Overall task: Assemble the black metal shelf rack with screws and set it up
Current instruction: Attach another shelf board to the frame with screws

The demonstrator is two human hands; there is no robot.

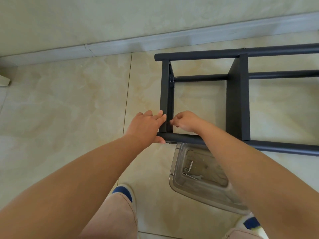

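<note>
The black metal rack [238, 100] lies on its side on the tiled floor, with its tubes running off to the right and two flat panels set across them. My left hand [146, 125] grips its near-left corner, fingers against the end panel [164, 94] and thumb under the near tube [186, 138]. My right hand [186, 121] reaches inside that same corner. Its curled fingertips pinch a small part against the panel's inner face, and the fingers hide that part.
A clear plastic tray [179, 161] sits on the floor just below the near tube, partly under my right forearm. It holds loose screws and a small wrench [189, 173]. My shoes [124, 190] stand near the bottom edge. A wall with a baseboard [120, 44] runs behind the rack.
</note>
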